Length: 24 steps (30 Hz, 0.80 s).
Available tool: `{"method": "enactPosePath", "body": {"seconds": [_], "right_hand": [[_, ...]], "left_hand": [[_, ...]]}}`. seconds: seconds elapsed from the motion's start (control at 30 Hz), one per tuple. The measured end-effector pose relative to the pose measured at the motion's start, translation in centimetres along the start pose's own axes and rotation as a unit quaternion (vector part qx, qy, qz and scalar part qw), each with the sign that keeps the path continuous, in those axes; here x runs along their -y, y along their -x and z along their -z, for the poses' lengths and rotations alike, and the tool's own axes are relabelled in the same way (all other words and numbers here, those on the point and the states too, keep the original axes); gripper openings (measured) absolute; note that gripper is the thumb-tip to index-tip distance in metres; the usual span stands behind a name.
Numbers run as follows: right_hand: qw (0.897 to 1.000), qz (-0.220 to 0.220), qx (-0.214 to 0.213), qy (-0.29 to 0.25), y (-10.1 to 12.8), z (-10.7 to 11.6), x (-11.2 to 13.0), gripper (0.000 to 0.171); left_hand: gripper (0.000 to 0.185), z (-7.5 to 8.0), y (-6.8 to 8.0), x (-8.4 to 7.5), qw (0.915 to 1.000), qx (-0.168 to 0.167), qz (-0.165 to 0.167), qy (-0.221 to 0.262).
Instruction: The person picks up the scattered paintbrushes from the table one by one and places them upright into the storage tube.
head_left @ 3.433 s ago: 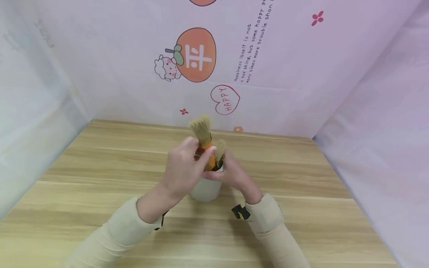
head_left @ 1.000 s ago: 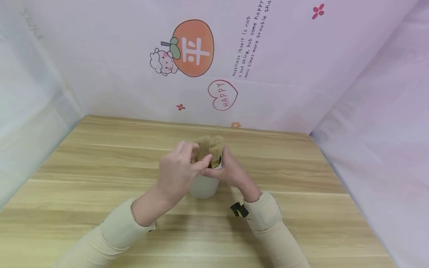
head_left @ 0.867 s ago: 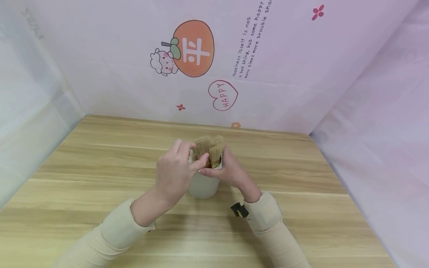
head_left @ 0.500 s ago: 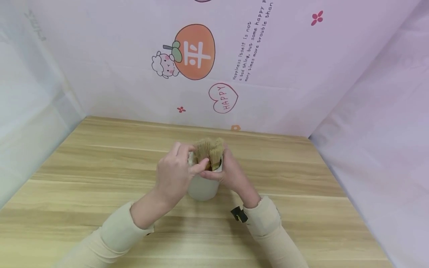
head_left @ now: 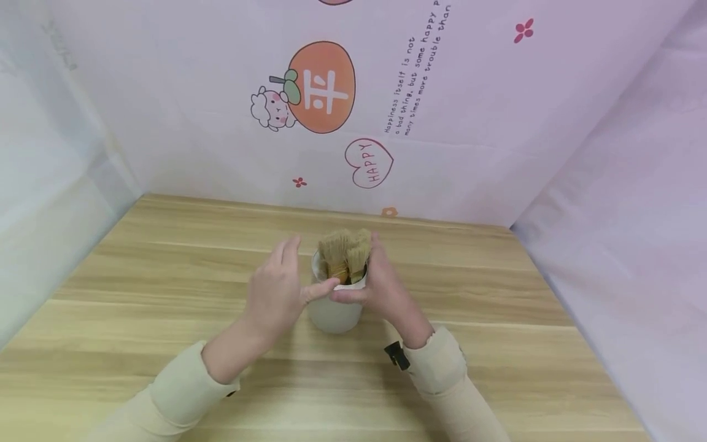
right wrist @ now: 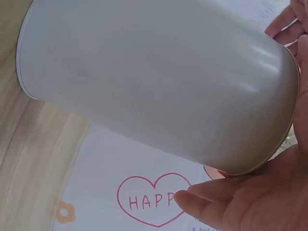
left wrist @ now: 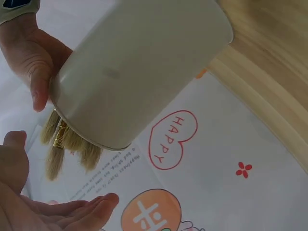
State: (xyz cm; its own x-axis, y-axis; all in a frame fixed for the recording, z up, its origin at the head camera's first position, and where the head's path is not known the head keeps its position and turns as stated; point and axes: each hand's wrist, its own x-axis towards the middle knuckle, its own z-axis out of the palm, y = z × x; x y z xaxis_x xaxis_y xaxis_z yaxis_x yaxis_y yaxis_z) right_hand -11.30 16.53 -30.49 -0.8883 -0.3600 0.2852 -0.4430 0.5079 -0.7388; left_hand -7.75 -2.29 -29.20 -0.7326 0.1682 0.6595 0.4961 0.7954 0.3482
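White cup [head_left: 335, 310] upright mid-desk [head_left: 166, 276], brushes [head_left: 343, 253] inside, gold ferrule only visible from left wrist, right hand [head_left: 381, 288] cupping rim, left hand [head_left: 276, 294] now off brushes, fingers spread.

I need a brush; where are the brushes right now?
In the head view, the brushes stand bristles up in the white cup mid-table, between the left hand and right hand.

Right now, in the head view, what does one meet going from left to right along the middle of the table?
Left hand → white cup with brushes → right hand → bare wooden table.
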Motion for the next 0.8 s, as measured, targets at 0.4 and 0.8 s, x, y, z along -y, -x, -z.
{"method": "enactPosePath", "body": {"seconds": [0.4,0.8], "right_hand": [[0.997,0.031,0.021,0.072,0.1,0.6,-0.5,0.118],[0.982,-0.092,0.07,0.152,0.4,1.1,-0.8,0.136]], "left_hand": [[0.13,-0.4,-0.1,1.5,0.9722,0.206,0.092,0.063],[0.136,-1.7,-0.3,3.1,0.9552,0.264,0.103,0.085]]}}
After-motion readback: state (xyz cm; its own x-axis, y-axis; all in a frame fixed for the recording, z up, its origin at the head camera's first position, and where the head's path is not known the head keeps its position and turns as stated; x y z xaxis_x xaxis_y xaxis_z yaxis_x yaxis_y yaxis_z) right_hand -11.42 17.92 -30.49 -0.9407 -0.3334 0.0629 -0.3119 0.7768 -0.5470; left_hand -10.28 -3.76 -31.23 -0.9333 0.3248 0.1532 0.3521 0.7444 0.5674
